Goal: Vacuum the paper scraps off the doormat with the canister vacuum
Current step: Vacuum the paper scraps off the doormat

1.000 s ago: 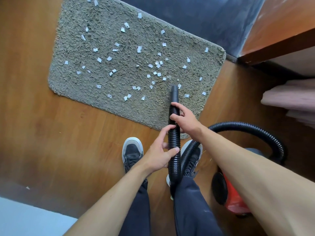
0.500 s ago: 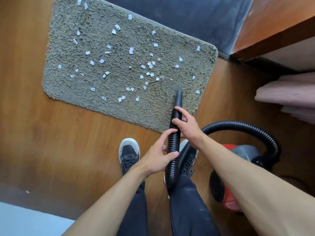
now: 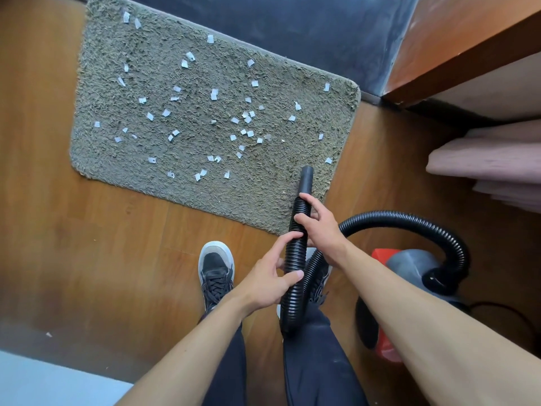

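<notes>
A grey shaggy doormat (image 3: 164, 183) lies on the wood floor, strewn with several small white paper scraps (image 3: 214, 94). I hold the black ribbed vacuum hose (image 3: 295, 256) in both hands. My right hand (image 3: 320, 225) grips it just below the smooth nozzle (image 3: 306, 178), whose tip hangs over the mat's near right corner. My left hand (image 3: 270, 281) grips the hose lower down. The hose loops right to the red and grey canister vacuum (image 3: 409, 266) beside my right leg.
My two dark sneakers (image 3: 216, 273) stand just short of the mat. A dark door or panel (image 3: 292, 30) runs behind the mat. Wooden furniture (image 3: 456, 45) and folded pink cloth (image 3: 486, 159) stand at the right. One stray scrap (image 3: 48, 334) lies on the floor at lower left.
The nozzle has drifted right toward the mat's near right corner, and both hands moved with it. The scraps next to the nozzle at the near right edge are gone.
</notes>
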